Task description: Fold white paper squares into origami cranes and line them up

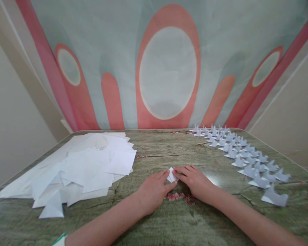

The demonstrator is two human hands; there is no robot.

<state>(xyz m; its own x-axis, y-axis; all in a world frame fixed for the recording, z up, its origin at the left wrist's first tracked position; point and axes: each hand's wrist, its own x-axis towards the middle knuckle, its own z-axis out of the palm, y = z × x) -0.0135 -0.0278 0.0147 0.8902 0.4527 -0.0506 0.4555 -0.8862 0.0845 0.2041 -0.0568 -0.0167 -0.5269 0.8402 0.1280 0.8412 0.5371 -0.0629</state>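
A small folded piece of white paper lies on the wood-patterned table in front of me, between my two hands. My left hand has it from the left, with the fingertips at its upper left edge and the thumb along its bottom. From the right, my right hand pinches its upper right side, fingers bent and close together. Crease lines show on the paper, but the fingers cover its edges.
On the left spreads a large loose pile of white paper sheets, with a folded triangular piece at its near edge. Rows of several folded paper birds stand along the right side. A patterned backdrop rises behind the table.
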